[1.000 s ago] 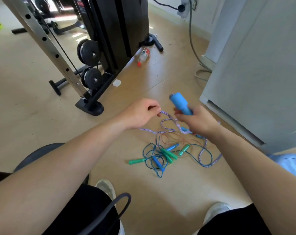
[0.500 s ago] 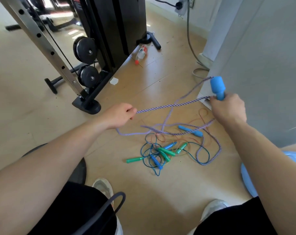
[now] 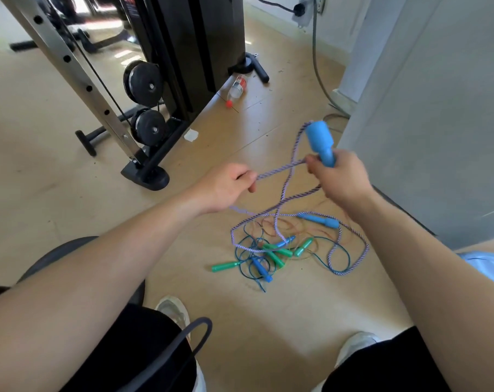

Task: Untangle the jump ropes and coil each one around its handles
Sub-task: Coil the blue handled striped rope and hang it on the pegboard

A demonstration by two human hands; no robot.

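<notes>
Back toward my left hand (image 3: 228,188) swings my right hand (image 3: 342,179), slackening the rope (image 3: 279,171) between them. By my feet lies the tangle (image 3: 277,251), with the second handle (image 3: 322,221) just beyond. Higher up, my left hand pinches the rope and my right hand is curled round the blue handle (image 3: 320,142).

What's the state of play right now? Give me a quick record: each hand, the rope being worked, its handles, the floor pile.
left hand: pinches the braided purple rope
right hand: grips the big blue handle, raised off the floor
braided purple rope: straight between the hands, the rest loops down into the pile
second big blue handle: lies on the floor at the pile's far edge
pile: small green handles and small blue handles tangled in thin cords
coiled ropes: none visible
</notes>
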